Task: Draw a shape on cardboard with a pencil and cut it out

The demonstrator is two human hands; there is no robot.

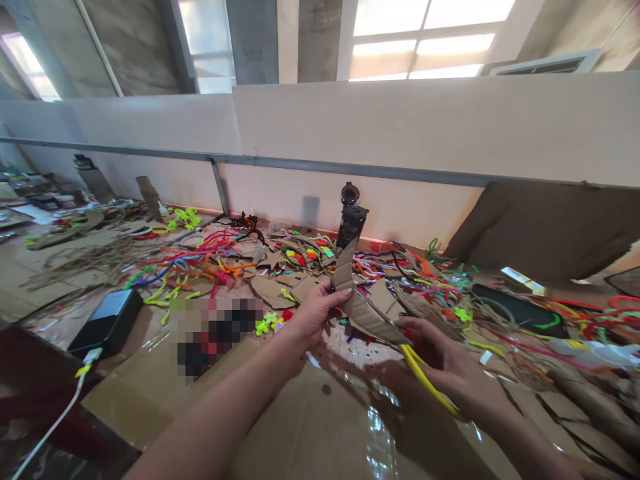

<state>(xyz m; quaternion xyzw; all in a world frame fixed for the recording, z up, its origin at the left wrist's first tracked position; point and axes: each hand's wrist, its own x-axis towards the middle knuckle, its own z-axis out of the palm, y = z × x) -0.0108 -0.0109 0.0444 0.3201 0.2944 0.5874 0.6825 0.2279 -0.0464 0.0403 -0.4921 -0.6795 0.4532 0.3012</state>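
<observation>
A curved, crescent-like piece of corrugated cardboard (367,317) is held up over the worktable, in the middle of the view. My left hand (320,307) pinches its left edge, thumb on the near face. On the other side, my right hand (445,353) is closed around yellow-handled scissors (430,380). Their grey blades lie along the lower right part of the cardboard; the fingers partly cover where blades and handle meet. Cardboard scraps (383,297) and colourful pipe cleaners lie just behind both hands.
A black bottle-like object with a round top (353,223) stands behind the cardboard. Tangled pipe cleaners (215,253) and twine cover the table. A black power bank (107,323) with a white cable sits at left. Leaning at right is a brown cardboard sheet (540,230).
</observation>
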